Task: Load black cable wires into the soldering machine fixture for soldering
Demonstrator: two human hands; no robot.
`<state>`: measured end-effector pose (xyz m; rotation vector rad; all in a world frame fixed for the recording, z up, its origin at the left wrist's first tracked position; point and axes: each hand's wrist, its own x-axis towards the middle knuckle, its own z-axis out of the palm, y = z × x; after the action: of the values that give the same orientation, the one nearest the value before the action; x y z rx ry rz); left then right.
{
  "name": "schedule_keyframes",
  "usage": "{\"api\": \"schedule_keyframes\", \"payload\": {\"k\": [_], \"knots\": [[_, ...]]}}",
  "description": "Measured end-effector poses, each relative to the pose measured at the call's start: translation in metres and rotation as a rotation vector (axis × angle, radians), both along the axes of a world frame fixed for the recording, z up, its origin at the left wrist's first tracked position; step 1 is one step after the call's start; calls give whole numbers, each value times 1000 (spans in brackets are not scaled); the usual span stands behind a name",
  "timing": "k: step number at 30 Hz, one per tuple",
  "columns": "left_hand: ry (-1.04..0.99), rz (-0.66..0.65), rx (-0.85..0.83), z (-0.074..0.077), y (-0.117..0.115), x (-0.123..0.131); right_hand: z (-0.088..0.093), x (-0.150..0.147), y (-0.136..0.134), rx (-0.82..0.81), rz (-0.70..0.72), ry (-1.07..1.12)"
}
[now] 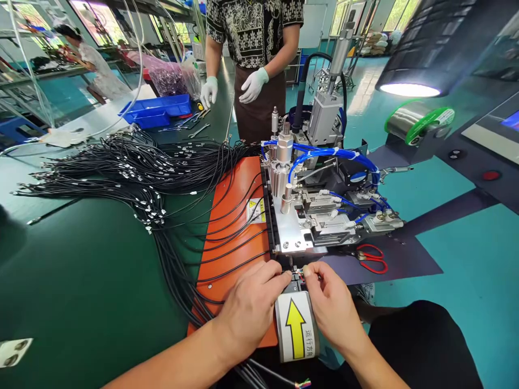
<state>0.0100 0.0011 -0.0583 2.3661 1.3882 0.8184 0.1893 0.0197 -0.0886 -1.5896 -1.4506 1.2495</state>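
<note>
My left hand (252, 302) is closed at the near end of the machine's black track, its fingertips bent over the end of a cable that the hand mostly hides. Facing it, my right hand (330, 305) pinches thin coloured wires (299, 272) at that cable's end between thumb and finger. Both sets of fingertips almost meet above a small dark clamp (292, 284). Just below is a white label with a yellow arrow (295, 328). To the left, several black cables (235, 268) run across an orange plate (231, 216) into the track.
Silver cylinders with blue air tubes (336, 153) stand beyond my hands. Red-handled scissors (372, 258) lie to the right, below a solder wire spool (417, 121). Bundled black cables (162, 167) cover the green table's left. A gloved co-worker (255, 38) stands opposite, near blue bins (156, 111).
</note>
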Motion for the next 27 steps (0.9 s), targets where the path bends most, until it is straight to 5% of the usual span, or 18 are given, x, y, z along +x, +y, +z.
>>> {"api": "schedule_keyframes", "payload": {"k": [12,21,27], "knots": [[2,3,3,0,0,0,23,5,-11,-126,-1,81],[-4,3,11,0,1,1,16,10,-1,164,75,-101],[-7,11,18,-1,1,1,11,13,0,207,118,-135]]}}
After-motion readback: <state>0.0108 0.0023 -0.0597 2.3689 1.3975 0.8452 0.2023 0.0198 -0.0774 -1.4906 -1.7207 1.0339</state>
